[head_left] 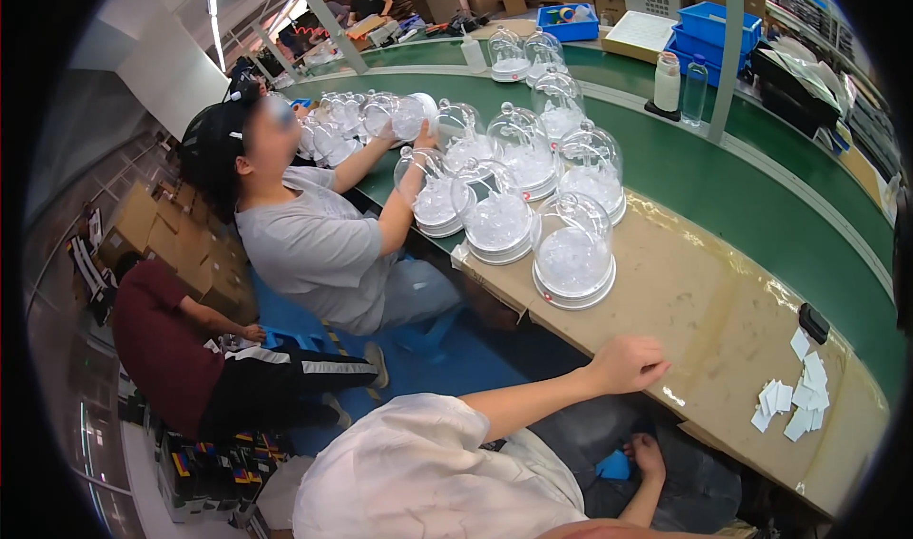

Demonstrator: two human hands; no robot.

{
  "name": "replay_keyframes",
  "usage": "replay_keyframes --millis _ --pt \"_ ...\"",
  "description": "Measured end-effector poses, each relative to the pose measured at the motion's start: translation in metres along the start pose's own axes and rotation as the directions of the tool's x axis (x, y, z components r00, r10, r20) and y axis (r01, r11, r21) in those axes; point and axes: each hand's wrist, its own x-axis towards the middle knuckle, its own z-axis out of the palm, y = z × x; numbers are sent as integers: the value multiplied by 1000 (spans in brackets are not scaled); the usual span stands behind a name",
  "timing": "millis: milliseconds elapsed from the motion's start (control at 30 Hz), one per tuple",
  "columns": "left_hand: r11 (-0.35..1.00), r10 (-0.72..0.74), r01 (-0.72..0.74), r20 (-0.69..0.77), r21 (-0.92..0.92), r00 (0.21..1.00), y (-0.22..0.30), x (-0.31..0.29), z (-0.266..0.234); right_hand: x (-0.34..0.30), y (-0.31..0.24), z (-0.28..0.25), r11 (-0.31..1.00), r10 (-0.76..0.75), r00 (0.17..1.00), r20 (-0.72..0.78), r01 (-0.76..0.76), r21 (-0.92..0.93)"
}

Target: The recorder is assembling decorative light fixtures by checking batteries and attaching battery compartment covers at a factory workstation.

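My left hand (630, 363) hovers at the near edge of the brown table, its fingers curled into a loose fist with nothing visible in it. My right hand (650, 458) rests low over my lap, fingers bent inward; I see no object in it. A small blue patch (614, 465) shows beside it. Nearest to my left hand stands a clear dome (574, 249) on a round white base, with pale translucent material inside. Several similar domes (499, 218) are grouped behind it. Small white cards (806, 396) lie loosely piled on the table to the right, near a small black object (813, 322).
At the left, a seated co-worker in grey (309, 244) handles a dome (416, 116). Another person in dark red (157, 349) bends behind. A green conveyor belt (685, 173) runs beyond the table (685, 273). Bottles (668, 85) and blue bins (713, 35) stand farther back.
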Motion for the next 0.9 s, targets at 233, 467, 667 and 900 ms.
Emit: replay_keyframes --millis 233,467,667,900 --pt "1000 11 -11 -15 -1 1000 -4 -2 -2 4 1 0 1000 20 1000 -2 -20 -7" --pt "999 -40 40 3 -27 999 -2 -3 -2 0 -6 -1 999 42 999 0 -42 2" --pt "1000 -2 2 -22 -20 1000 -2 -1 2 -3 -9 -6 999 36 999 -19 -36 -5" --pt "1000 -11 11 -18 -13 1000 -2 -7 -1 4 5 -1 1000 25 1000 -19 -25 1"
